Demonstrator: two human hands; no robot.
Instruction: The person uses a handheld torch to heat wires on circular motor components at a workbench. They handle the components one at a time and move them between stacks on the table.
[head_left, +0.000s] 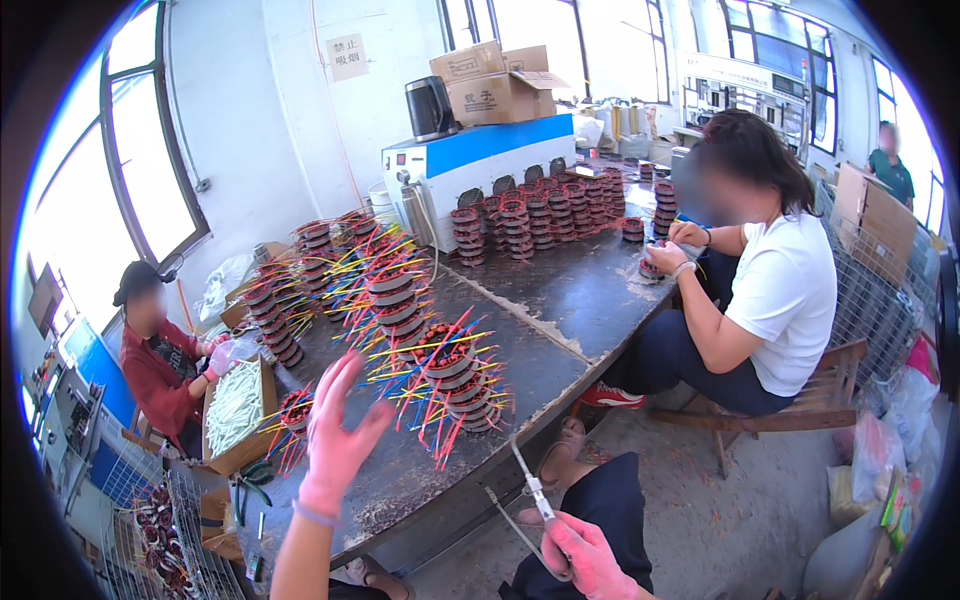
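My left hand (338, 440), pink-coloured with a band at the wrist, is raised over the table's near edge, fingers spread and holding nothing. Just beyond it stands a stack of motor stators (460, 378) with red, yellow and blue wire ends sticking out. A lone wired stator (296, 410) lies to the left of my fingers. In front of the table edge, my right hand (588, 560) is closed around a slim silver metal tool (537, 492) whose thin tip points up at the table. The tool's exact kind is unclear.
More stator stacks (510, 225) fill the back of the dark table (540, 345), near a blue-and-white machine (480, 160). At right sits a co-worker (780, 290) handling a stator; another (165, 365) stands left by a box of pale tubes (262, 395). Pliers (254, 484) lie nearby.
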